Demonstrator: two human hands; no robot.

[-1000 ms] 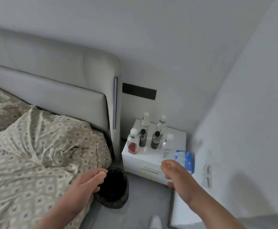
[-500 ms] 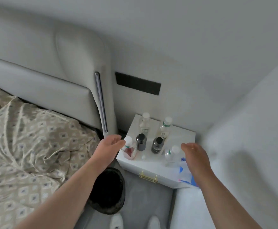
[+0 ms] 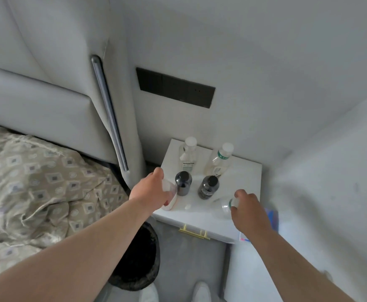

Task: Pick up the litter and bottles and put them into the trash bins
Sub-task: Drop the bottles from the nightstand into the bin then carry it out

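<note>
On the bench (image 3: 202, 216), my left hand (image 3: 149, 192) clamps its fingers round the reddish bottle (image 3: 171, 202), near left; my right hand (image 3: 249, 211) clamps the clear bottle (image 3: 227, 207).

Left hand (image 3: 149, 192) grips red-liquid bottle (image 3: 171, 203); right hand (image 3: 247, 209) grips clear bottle (image 3: 225, 207). Both bottles on white nightstand (image 3: 245, 173). Black trash bin (image 3: 139, 264) on floor beside it.

White nightstand (image 3: 239, 171), gold handle (image 3: 194, 231). 2 dark btls (image 3: 183, 183), black caps. 2 tall btls (image 3: 188, 155), clear w/ white caps, one w/ green label. Red btl (image 3: 170, 202). Clear btl (image 3: 226, 207), green band. Black bin (image 3: 139, 258). Beige bedding (image 3: 47, 182), diamond pattern. Grey headboard (image 3: 36, 105). Black panel (image 3: 175, 87). Blue pack (image 3: 273, 216).
</note>
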